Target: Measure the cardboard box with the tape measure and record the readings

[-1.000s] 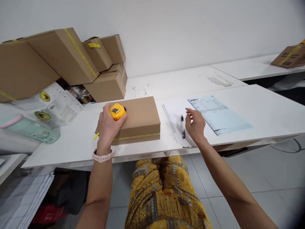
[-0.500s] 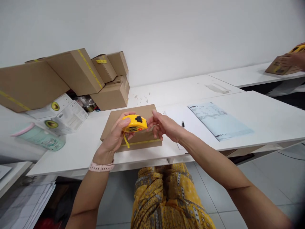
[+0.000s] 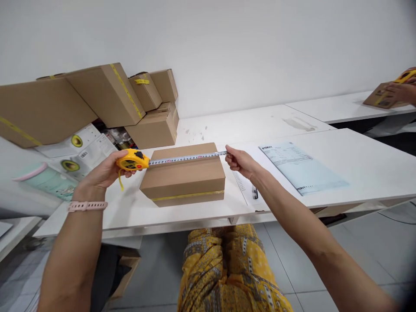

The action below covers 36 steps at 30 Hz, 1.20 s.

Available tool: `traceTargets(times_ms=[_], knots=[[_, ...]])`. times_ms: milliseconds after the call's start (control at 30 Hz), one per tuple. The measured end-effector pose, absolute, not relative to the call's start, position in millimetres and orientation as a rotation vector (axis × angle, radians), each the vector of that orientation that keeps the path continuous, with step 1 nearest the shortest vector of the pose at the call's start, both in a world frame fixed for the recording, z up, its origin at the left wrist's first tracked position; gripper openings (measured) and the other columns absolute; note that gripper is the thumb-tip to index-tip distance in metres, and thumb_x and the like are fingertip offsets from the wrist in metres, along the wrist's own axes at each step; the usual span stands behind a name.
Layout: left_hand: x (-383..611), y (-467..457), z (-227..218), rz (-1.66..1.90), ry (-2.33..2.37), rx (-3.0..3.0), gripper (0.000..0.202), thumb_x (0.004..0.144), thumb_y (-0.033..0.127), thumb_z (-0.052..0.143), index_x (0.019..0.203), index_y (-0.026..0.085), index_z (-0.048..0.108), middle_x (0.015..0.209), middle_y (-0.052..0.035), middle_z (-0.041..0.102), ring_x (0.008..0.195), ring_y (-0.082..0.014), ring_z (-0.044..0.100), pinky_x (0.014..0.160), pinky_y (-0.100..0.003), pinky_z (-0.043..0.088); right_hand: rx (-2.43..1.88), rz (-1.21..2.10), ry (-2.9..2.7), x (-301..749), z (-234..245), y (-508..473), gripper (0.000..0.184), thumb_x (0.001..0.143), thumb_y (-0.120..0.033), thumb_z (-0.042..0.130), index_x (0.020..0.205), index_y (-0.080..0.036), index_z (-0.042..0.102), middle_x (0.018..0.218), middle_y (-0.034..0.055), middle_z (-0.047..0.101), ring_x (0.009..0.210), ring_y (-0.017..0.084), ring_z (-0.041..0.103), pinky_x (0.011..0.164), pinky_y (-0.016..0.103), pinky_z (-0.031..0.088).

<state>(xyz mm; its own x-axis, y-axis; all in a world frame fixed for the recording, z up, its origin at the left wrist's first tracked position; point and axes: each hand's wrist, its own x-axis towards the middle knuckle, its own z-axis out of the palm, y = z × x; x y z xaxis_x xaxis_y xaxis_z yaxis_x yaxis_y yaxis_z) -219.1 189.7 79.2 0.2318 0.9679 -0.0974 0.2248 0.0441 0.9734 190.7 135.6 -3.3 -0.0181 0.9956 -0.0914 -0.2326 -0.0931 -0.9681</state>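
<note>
A flat brown cardboard box [image 3: 183, 177] with yellow tape lies on the white table [image 3: 341, 160] in front of me. My left hand [image 3: 102, 173] grips a yellow tape measure case [image 3: 132, 160] just left of the box. My right hand [image 3: 238, 161] pinches the tape's end just right of the box. The tape blade [image 3: 186, 158] stretches across above the box's top, along its far edge. A pink watch band sits on my left wrist.
Several cardboard boxes [image 3: 107, 95] are stacked at the back left, with printed cartons [image 3: 78, 149] and a teal bottle [image 3: 45, 180] below them. A white sheet with a pen [image 3: 254, 193] and a blue form [image 3: 300, 167] lie to the right. Another person's hand [image 3: 401, 91] rests on a box far right.
My hands moved apart: the left carried the case leftward, the right pulled the tape end rightward, so the blade now spans the box. Earlier the case rested on the box.
</note>
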Motion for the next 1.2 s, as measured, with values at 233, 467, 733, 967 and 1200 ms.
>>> traceTargets(times_ms=[233,467,733,967,1200], knots=[[-250.0,214.5,50.1,0.827,1.233,1.397,0.044,0.080,0.057,0.068,0.098,0.017,0.074,0.095,-0.0125,0.080,0.086,-0.0325,0.073,0.070,-0.048,0.066,-1.218,1.197,-1.099,170.3,-31.1,150.3,0.061,0.076,-0.076,0.068,0.065,-0.022,0.042,0.065,-0.0044,0.043,0.056,0.009,0.031,0.050,0.026,0.023],[-250.6,220.6,36.5,0.851,1.201,1.309,0.047,0.082,0.057,0.067,0.101,0.015,0.074,0.096,-0.0127,0.080,0.088,-0.0332,0.074,0.073,-0.047,0.066,-1.287,0.876,-1.214,165.2,-30.2,152.1,0.041,0.084,-0.063,0.067,0.087,-0.023,0.056,0.099,0.0030,0.063,0.085,0.016,0.055,0.070,0.029,0.046],[-250.9,221.1,37.8,0.800,1.117,1.233,0.046,0.083,0.047,0.067,0.108,0.009,0.074,0.099,-0.0178,0.079,0.079,-0.0289,0.076,0.071,-0.041,0.066,-1.091,0.828,-1.452,163.4,-38.5,161.5,0.031,0.097,-0.047,0.052,0.105,-0.030,0.076,0.153,0.0021,0.052,0.145,0.024,0.041,0.118,0.048,0.033],[-257.7,229.3,37.3,0.730,1.142,1.299,0.042,0.085,0.046,0.062,0.096,0.007,0.076,0.084,-0.0187,0.078,0.052,-0.0210,0.068,0.048,-0.029,0.058,-1.098,0.859,-1.411,163.1,-42.2,162.4,0.029,0.095,-0.048,0.056,0.102,-0.030,0.077,0.153,0.0013,0.053,0.144,0.028,0.044,0.115,0.051,0.039],[-257.1,230.4,37.0,0.716,1.177,1.301,0.043,0.084,0.047,0.060,0.093,0.008,0.076,0.081,-0.0175,0.078,0.049,-0.0198,0.065,0.045,-0.028,0.054,-1.087,0.850,-1.406,163.5,-44.6,162.9,0.030,0.095,-0.050,0.056,0.103,-0.029,0.076,0.153,0.0024,0.053,0.147,0.028,0.041,0.116,0.051,0.039]])
